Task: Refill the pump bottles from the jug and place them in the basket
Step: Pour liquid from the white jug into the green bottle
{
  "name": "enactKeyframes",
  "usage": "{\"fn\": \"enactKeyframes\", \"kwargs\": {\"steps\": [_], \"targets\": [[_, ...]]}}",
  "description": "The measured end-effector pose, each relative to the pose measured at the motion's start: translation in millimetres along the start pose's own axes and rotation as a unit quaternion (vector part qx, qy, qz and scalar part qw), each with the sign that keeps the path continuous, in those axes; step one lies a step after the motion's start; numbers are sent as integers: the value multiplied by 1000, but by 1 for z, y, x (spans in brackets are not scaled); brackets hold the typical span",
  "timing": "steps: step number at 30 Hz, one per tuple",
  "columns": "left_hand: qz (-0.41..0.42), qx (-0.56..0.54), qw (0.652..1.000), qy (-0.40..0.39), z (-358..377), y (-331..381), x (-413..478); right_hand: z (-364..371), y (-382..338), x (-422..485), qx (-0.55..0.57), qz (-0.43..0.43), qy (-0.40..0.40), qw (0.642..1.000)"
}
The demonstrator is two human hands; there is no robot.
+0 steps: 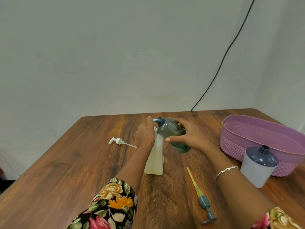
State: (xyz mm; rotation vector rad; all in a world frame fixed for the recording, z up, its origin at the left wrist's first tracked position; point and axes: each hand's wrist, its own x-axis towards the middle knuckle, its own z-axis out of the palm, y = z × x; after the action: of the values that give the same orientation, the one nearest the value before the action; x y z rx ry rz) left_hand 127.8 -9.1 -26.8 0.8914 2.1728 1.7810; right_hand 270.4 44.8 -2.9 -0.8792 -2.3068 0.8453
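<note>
L hand (146, 134) curled round jug (155, 161) top, mid-table. R hand (193, 136) wraps tilted teal bottle (171, 129) at waist, neck twd jug. Bottle likely light, stiff, slick plastic; grip mid-body (bottle 2 (257, 169) waits by basket (244, 146)).

A brown surface (82, 162) streaked with dark wood grain carries a lilac basket (234, 146) with a woven pattern, a pale yellowish translucent jug (155, 162) and a smoky blue-grey bottle (171, 129) with green liquid inside. There is a white pump (119, 141), a slate-blue pump (204, 204) with a yellow tube, and a navy-topped bottle (257, 167) with a pale grey body. Each sleeve (113, 202) is black with orange, cream and pink flowers.
</note>
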Motion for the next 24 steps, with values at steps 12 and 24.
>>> {"fn": "enactKeyframes", "kwargs": {"steps": [12,24], "targets": [[-9,4,1000,-17,1,-4,3,0,2,0,13,-5,-2,1000],[34,8,999,2,1,-2,2,5,5,-3,15,-8,4,1000]]}}
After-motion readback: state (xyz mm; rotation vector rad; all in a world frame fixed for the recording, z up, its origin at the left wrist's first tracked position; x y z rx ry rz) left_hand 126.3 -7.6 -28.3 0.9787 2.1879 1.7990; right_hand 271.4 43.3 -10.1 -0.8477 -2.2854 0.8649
